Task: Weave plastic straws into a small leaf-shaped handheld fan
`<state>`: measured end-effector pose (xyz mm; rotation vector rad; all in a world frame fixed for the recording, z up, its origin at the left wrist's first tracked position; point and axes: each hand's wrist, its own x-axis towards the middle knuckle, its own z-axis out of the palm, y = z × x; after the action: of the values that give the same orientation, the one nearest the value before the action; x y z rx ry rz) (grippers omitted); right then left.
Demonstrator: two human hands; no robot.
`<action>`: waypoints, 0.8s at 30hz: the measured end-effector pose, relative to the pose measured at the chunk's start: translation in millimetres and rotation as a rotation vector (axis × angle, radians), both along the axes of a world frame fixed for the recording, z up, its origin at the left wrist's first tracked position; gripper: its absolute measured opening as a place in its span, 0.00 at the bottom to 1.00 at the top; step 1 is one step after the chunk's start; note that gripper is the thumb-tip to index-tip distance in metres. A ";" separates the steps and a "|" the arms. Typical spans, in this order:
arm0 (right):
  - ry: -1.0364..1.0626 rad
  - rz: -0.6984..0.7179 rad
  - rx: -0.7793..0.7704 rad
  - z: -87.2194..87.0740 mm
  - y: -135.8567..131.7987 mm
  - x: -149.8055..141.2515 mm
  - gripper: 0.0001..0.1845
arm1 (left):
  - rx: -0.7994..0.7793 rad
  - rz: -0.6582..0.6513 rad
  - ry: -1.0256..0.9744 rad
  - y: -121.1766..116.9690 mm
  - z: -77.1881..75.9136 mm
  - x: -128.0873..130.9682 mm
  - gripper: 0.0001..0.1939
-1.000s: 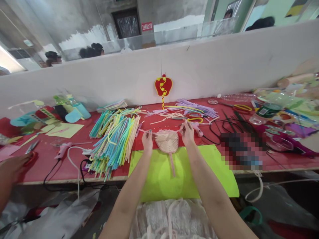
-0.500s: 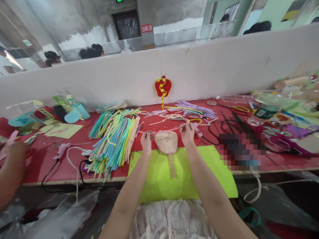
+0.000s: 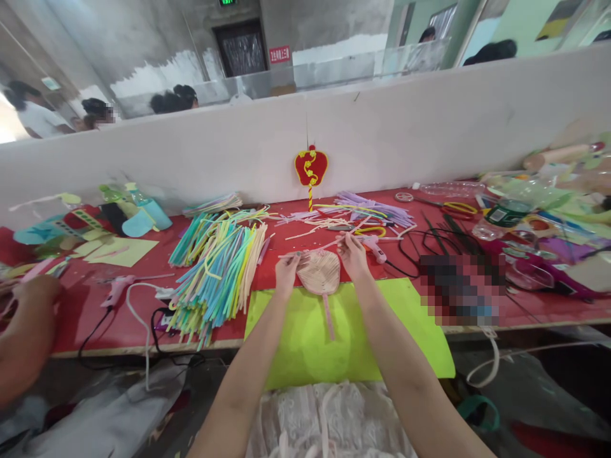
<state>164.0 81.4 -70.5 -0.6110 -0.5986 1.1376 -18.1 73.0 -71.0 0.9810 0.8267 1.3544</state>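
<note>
A fan-shaped piece [image 3: 321,277] of beige pipe cleaners, with a pink handle [image 3: 329,318], lies between my hands. Along its top edge runs a thin pink pipe cleaner [image 3: 330,245], its right end slanting up past my fingers. My left hand [image 3: 287,270] is closed on this strip at the fan's upper left corner. At the upper right, just off the fan, my right hand [image 3: 352,253] pinches the same strip. Fingers hide parts of the strip and the fan's top corners. Under the fan's lower part is a bright green sheet [image 3: 405,331].
Bundled pastel pipe cleaners [image 3: 224,273] lie to the left, purple ones [image 3: 372,207] behind. A pink glue gun [image 3: 376,248] with black cord sits by my right hand; another glue gun [image 3: 117,289] is left. A red decorated fan [image 3: 311,168] stands against the partition. A co-worker's arm [image 3: 28,318] reaches in.
My right hand has moved left and slightly down, closer to the fan's top. My left hand has shifted a little right onto its corner. The co-worker's hand at left has also moved.
</note>
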 end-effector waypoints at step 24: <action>0.342 0.057 0.108 8.0 -4.7 15.3 0.02 | -0.001 -0.333 -0.108 -5.1 5.2 -4.8 0.20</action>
<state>179.3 76.6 -62.5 -0.2981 -0.3810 1.2215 -22.9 67.9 -65.9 0.9865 0.5539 1.1082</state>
